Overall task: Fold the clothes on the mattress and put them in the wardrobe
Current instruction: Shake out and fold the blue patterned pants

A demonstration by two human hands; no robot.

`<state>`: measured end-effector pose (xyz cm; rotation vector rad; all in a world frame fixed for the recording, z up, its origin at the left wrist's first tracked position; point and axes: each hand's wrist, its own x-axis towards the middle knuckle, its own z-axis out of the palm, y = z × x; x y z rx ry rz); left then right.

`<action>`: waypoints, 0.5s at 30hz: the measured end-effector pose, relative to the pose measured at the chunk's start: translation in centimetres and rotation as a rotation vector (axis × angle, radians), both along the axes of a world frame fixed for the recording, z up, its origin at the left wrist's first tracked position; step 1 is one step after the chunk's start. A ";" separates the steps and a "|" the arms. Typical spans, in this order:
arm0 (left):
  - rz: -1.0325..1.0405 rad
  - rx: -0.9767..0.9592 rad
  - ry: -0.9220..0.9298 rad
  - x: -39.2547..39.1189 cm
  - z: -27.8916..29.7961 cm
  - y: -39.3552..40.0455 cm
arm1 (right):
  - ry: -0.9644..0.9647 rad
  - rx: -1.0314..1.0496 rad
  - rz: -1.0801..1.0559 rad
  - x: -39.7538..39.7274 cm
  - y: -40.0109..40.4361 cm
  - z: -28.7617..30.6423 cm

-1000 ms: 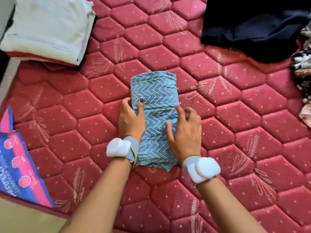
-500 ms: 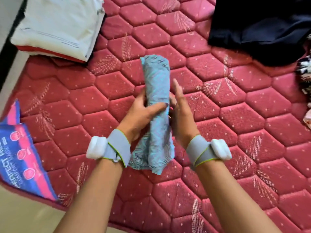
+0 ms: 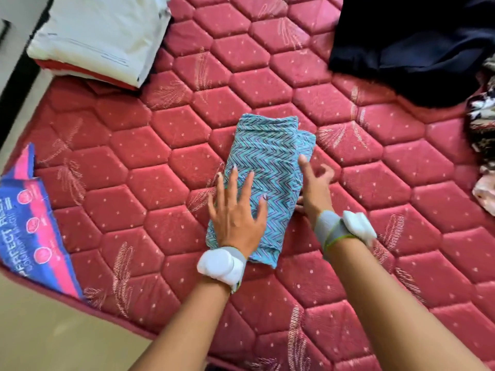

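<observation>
Head view, looking down on a red quilted mattress (image 3: pixel 375 183). Folded teal zigzag cloth (image 3: pixel 267 167) lying flat at its centre, no longer gripped upright as half a second before. Left hand (image 3: pixel 235 215) pressed flat on the cloth, fingers spread. Right hand (image 3: pixel 314 188) at the cloth's right edge, forefinger out, other fingers loosely curled; hold unclear. Beyond the cloth to the left, folded white stack (image 3: pixel 101 36); to the right, dark garment (image 3: pixel 415 44) and patterned clothes (image 3: pixel 482 121). Left of it, a blue-pink label (image 3: pixel 32 223).

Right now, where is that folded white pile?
In the head view the folded white pile sits at the mattress's far-left corner, up and left of the zigzag blue cloth under the hands.
</observation>
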<state>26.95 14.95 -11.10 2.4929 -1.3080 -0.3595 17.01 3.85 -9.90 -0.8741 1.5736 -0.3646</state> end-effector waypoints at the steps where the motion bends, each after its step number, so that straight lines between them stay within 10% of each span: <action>1: -0.023 0.071 -0.011 -0.9 -0.5 0.8 | 0.130 -0.130 0.101 0.6 -0.2 0.2; 5: -0.097 0.195 -0.063 -5.0 -1.4 2.3 | 0.319 -0.295 0.275 2.7 -2.4 0.8; 15: -0.302 0.250 -0.161 -6.7 -1.3 5.1 | 0.134 -0.294 -0.046 -1.3 -3.1 -2.3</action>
